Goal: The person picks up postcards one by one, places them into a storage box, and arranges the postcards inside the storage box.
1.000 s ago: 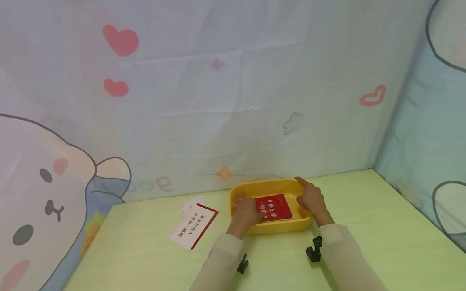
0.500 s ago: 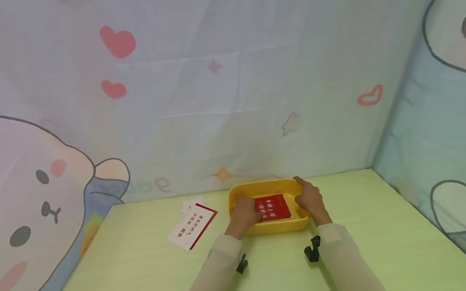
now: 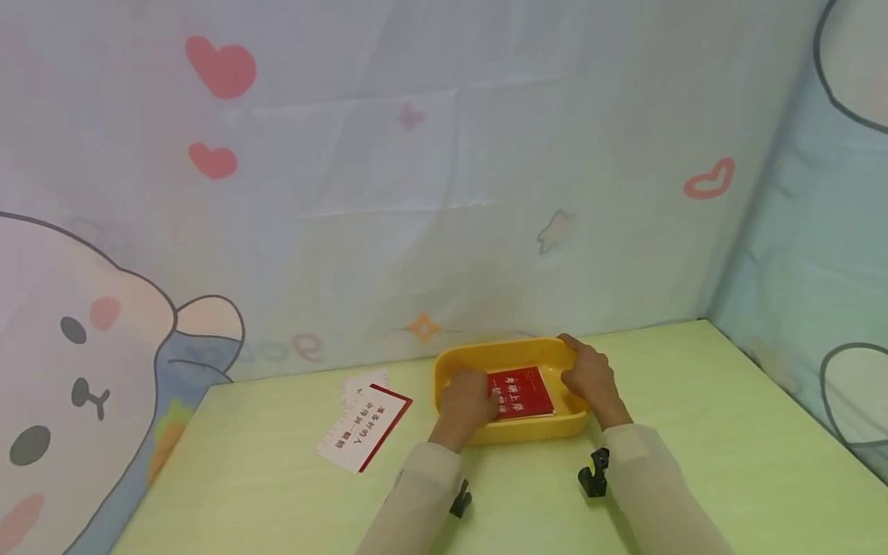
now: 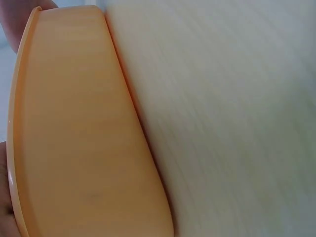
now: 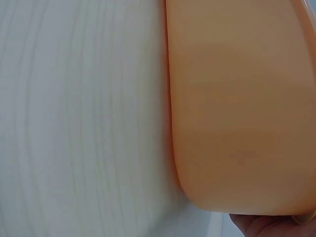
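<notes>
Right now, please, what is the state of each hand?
Left hand: in the yellow tray, by the red printed card; grip cannot be told.
Right hand: holding the yellow tray's right end.

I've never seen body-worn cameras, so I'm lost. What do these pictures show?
No machine: a person works bare-handed. The wide picture is taken from the head, looking forward and down; the close-ups, taken from each wrist, show the outside of a yellow, rounded plastic tray. It stands on a pale green table. Left of the tray, a white rectangular paper card with a red edge overlaps another white card. Inside the tray lies a red rectangular paper card with white characters. The right hand grips the tray's far right corner; the left hand reaches over the red card's left end, but whether it grips is hidden.
</notes>
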`<act>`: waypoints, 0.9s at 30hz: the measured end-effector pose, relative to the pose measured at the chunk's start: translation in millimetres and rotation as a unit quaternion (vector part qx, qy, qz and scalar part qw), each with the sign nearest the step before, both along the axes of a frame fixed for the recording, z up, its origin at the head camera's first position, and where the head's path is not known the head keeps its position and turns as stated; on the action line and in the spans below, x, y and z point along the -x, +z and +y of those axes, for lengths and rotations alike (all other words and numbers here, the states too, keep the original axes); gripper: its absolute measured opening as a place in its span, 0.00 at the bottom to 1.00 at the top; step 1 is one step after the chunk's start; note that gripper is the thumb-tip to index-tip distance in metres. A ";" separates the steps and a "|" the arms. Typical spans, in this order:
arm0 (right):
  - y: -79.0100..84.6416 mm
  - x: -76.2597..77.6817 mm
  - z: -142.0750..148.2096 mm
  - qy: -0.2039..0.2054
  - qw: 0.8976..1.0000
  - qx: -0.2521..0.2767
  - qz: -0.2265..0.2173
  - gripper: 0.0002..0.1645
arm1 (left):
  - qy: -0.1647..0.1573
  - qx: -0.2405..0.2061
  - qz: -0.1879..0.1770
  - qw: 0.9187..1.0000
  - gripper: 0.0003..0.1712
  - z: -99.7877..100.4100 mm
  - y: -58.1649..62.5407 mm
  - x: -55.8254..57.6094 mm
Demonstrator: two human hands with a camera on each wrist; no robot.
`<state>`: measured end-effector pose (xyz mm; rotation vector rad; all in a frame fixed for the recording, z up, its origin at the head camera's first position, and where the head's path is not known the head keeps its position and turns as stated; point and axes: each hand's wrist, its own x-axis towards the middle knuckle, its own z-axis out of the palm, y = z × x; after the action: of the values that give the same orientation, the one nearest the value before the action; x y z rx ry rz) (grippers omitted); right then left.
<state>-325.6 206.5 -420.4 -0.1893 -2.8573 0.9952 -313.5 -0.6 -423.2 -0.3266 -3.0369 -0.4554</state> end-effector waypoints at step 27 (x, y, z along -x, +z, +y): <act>1.2 -2.5 3.0 0.008 1.000 -0.010 -0.007 0.41 | -0.011 -0.091 0.137 0.986 0.18 -13.6 21.8 -11.2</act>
<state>-323.1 209.5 -419.3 -0.1737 -2.8836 0.9723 -302.3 -14.1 -401.4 -0.3767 -2.7052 -0.6272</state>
